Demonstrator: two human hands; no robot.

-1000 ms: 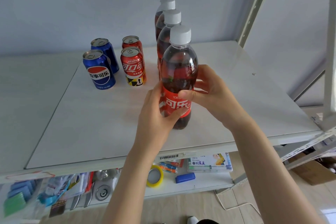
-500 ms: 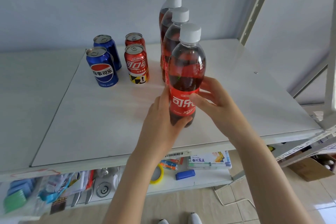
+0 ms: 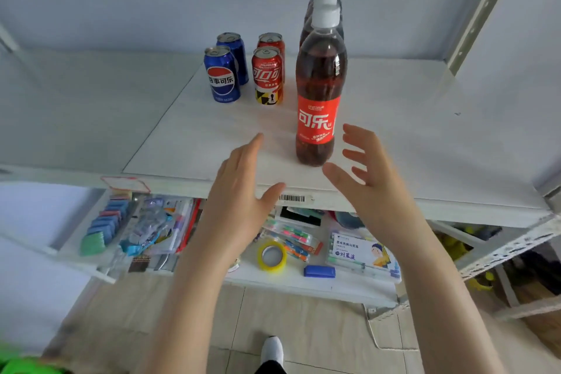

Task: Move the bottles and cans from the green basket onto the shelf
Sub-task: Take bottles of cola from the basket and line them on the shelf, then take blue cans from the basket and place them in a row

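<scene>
L hand (image 3: 239, 191) & R hand (image 3: 367, 179) are hovering wide open, holding nothing, w/ the cola bottle (image 3: 318, 94) standing between them on the shelf (image 3: 409, 136); full, prob. heavy & slick, best gripped at label.

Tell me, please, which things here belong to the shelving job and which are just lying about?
Job: cola bottles, blue cans, red cans, top shelf, green basket edge.
Lying about: yellow tape roll, pens, pen box, small blue box, all on the lower shelf.
</scene>
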